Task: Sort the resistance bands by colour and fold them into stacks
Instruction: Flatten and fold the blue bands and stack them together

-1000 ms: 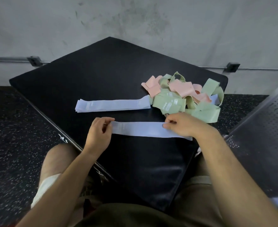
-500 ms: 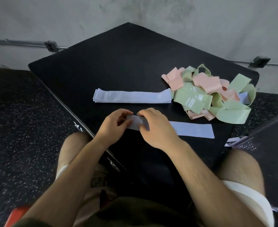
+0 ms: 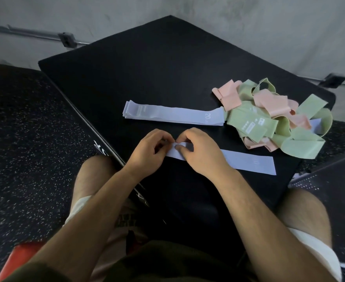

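Head view: your left hand (image 3: 153, 147) and right hand (image 3: 202, 151) are both curling their fingers and pinching the left end of a lavender band (image 3: 248, 161), knuckles nearly meeting. The band is lying flat near the front edge of the black pad (image 3: 167, 68), its long axis running left to right and its free end pointing right. It is showing pale and matte with faint print, lying just in front of a flat lavender stack (image 3: 173, 115) that is touching the tangled pink-and-green pile (image 3: 273, 117).

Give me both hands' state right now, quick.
Left hand: closed, pinching the left end of the near lavender band.
Right hand: closed, pinching the same end, thumb on top.
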